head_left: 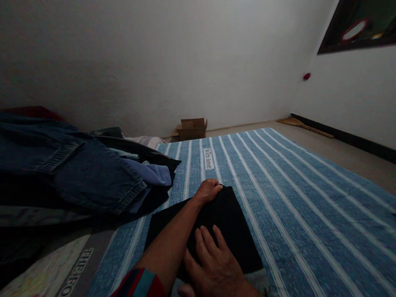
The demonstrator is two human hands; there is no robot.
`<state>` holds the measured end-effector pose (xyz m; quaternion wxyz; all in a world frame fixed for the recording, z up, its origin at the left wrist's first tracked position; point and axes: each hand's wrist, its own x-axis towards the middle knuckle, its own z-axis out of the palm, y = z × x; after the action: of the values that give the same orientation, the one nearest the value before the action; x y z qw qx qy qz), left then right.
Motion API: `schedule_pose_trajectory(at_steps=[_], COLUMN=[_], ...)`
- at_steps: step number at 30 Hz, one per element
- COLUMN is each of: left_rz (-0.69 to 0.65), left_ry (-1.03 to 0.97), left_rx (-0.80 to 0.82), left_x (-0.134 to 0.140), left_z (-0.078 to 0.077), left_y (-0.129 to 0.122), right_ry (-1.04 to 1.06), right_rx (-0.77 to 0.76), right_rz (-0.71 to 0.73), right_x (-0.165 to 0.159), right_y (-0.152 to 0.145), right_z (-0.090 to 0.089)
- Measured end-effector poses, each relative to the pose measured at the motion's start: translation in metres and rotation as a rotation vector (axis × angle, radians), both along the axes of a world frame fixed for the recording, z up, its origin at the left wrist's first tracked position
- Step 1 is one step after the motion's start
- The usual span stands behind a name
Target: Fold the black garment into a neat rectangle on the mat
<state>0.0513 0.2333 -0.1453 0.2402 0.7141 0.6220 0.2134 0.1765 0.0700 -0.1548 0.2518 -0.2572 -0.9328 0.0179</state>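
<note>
A black folded garment (235, 222) lies on the blue-and-white striped bed cover, with a grey part showing at its near edge. My left hand (209, 189) reaches across to the garment's far edge, its fingers closed on the cloth there. Nearer to me, my right hand (213, 260) rests palm down on the black cloth, fingers stretched out and a little apart. My left forearm covers part of the garment's left side. The exact kind of garment cannot be made out.
A heap of clothes with blue denim (93, 169) and a lilac piece (154, 174) lies at the left. The striped cover (297, 214) bears a "With love" label (208, 159). Beyond the bed stand an open cardboard box (192, 131) and a pale wall (185, 62).
</note>
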Motion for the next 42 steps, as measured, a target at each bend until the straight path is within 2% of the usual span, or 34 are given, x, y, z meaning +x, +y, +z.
schedule_pose_trajectory(at_steps=[6, 10, 14, 16, 18, 20, 24, 28, 36, 42], left_rz=[0.004, 0.020, -0.023, -0.053, -0.096, -0.091, -0.050, -0.011, -0.006, 0.004], left_ry=[0.087, 0.168, 0.241, 0.269, 0.337, 0.384, 0.482, 0.510, 0.490, 0.490], left_rx=[-0.005, 0.012, 0.031, 0.039, 0.119, 0.251, 0.372, 0.370, 0.319, 0.317], left_x=[0.002, -0.001, -0.006, -0.011, -0.019, -0.029, -0.045, -0.050, -0.051, -0.051], left_z=[0.009, 0.034, 0.066, 0.072, 0.069, 0.057, 0.028, 0.016, 0.015, 0.013], left_y=[0.000, -0.007, -0.044, -0.074, -0.106, -0.134, -0.166, -0.172, -0.172, -0.173], right_ry=[-0.012, 0.016, 0.022, 0.023, 0.023, 0.021, 0.038, 0.044, 0.066, 0.027], right_rx=[-0.036, -0.023, -0.028, -0.029, -0.030, -0.025, 0.007, 0.049, 0.072, 0.029], right_rz=[0.009, 0.000, -0.007, -0.002, 0.004, 0.009, -0.016, -0.022, -0.032, -0.016], right_x=[-0.001, 0.000, 0.000, 0.000, 0.000, 0.000, -0.001, -0.002, -0.002, -0.001], right_y=[0.000, -0.001, -0.002, -0.002, -0.002, -0.002, -0.002, -0.002, -0.002, -0.002], right_z=[-0.001, -0.002, -0.001, 0.000, 0.001, 0.000, -0.004, -0.007, -0.008, -0.008])
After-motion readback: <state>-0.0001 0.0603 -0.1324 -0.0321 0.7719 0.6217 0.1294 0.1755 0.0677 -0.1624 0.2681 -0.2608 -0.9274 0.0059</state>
